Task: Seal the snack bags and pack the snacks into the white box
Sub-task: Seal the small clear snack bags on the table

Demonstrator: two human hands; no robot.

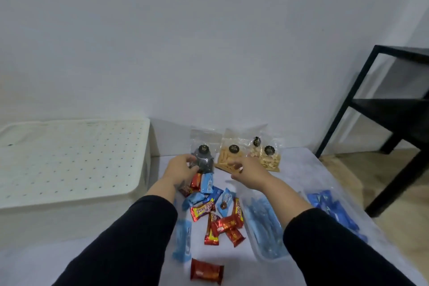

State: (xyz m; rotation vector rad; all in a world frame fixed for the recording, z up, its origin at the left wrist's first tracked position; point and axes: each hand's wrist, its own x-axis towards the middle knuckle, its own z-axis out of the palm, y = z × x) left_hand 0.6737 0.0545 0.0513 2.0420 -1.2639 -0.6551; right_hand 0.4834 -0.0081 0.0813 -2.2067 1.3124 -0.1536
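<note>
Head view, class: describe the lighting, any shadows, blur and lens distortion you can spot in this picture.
Head view: dim, even, bluish light; a soft shadow falls beside the white box on the wall. Head view: wide-angle bending bows the black shelf frame and stretches the sleeves. Head view: slight blur on the right hand and the left hand gripping the dark snack bag; the wrapper print is hard to read.

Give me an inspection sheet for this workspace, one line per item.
Surface: table under a pale cover.
Job's things: white box, lid on, at left; four clear snack bags by the wall, the dark-snack bag leftmost.
Clutter: loose red and blue wrapped candies; clear tray of blue packets.
Hands: left hand grips the dark-snack bag; right hand open by the stick-snack bag.
Cables: nothing seen.
Surroundings: white wall; black shelf frame at right.
</note>
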